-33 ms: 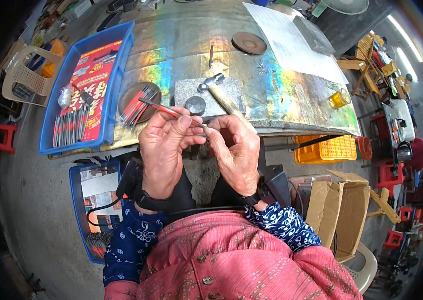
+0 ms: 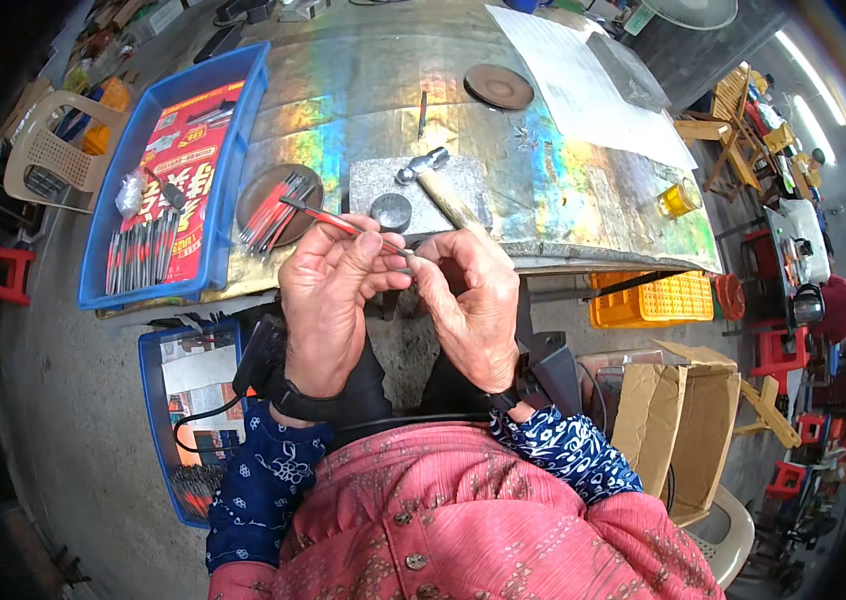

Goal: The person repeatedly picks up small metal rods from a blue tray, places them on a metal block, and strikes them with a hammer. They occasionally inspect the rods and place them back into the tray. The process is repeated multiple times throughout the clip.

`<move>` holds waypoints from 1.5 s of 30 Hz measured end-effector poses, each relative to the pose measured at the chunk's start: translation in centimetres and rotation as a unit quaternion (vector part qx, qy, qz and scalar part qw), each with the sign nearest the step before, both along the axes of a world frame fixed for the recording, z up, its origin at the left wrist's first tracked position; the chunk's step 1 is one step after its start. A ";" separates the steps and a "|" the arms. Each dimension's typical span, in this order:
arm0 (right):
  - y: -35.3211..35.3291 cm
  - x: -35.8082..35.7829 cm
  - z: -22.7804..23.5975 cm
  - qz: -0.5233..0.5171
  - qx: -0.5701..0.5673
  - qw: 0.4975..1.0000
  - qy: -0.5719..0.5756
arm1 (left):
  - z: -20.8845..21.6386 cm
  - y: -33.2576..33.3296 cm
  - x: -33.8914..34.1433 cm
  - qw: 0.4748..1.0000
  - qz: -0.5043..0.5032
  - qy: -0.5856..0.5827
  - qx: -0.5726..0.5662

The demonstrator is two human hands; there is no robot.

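Worn sheeting with iridescent patches covered the worktable [image 2: 383, 110], set on a concrete floor in a cluttered workshop. Head view: a slim red-and-black rod [image 2: 315, 213] was held in the air between both hands, just off the table's near edge, tilted with its black end up and to the left, toward the round brown dish [image 2: 312, 190]. The left hand [image 2: 328, 315] was narrowed to a grip of thumb against fingers around the shaft. The right hand [image 2: 473, 320] was pinched, thumb and forefinger, on the rod's lower end; detail between those fingertips was too small to tell.

For sound work, the left grip appeared best treated as the clamp: firm, close to the lower end, without bending the shaft. The right fingertips were best used for small, controlled pressure along the rod's axis. Sideways force would probably have risked a slip or a bent tip.

A bundle of similar rods [image 2: 271, 215] lay on the dish. A speckled stone slab [image 2: 367, 180] carried a dark round cup [image 2: 390, 212] and a ball-peen hammer [image 2: 443, 195], both untouched. Should finger pressure have proved insufficient, the slab seemed the suitable support for light hammer taps.
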State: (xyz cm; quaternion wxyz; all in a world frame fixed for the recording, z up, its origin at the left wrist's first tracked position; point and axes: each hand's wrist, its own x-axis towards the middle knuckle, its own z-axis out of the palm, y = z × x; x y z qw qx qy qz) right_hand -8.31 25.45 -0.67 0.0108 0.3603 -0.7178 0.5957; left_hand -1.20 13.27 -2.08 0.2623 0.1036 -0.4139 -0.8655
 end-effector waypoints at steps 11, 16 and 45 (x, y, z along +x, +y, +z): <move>2.4 -4.1 -0.2 -0.114 0.197 0.924 0.308 | -1.0 -3.5 -2.3 0.990 0.048 -0.031 -0.131; 3.0 -4.8 -1.1 -0.098 0.291 0.918 0.250 | -1.1 -3.7 -3.6 0.971 0.090 -0.046 -0.217; 2.7 -5.2 -3.0 -0.085 0.266 0.934 0.222 | -1.3 -2.8 -4.2 0.927 0.134 -0.092 -0.337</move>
